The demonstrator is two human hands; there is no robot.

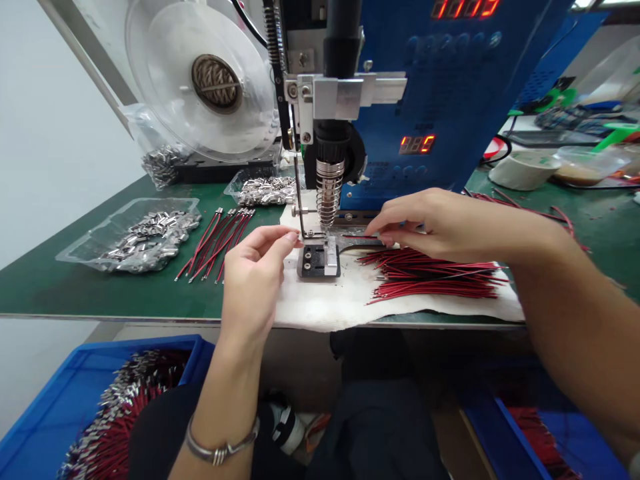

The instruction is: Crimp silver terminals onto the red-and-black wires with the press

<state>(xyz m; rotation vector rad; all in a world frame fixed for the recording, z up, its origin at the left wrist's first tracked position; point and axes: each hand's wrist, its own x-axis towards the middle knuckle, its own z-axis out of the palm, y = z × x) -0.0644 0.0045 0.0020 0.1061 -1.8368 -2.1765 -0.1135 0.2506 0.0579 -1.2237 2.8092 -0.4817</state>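
Observation:
My right hand (425, 223) pinches a red wire (357, 237) whose free end points left, toward the small black and silver fixture (320, 260) under the soldering machine's tip. On the fixture's left side my left hand (260, 260) is closed, thumb against forefinger; whatever sits between those fingertips is too small to make out. Above the fixture hangs the soldering head (330, 180) with its coil spring, and a thin bent feed tube (299, 200) comes down beside it. Below my right hand, a bundle of red and black wires (440, 273) lies on a white cloth (320, 310).
Clear trays of metal connector parts (145, 240) stand at left, near several wires with connectors attached (215, 240). Behind rises the blue machine box (420, 100), with a large clear reel (165, 80) at left. Blue bins (200, 360) of wires sit below the table edge.

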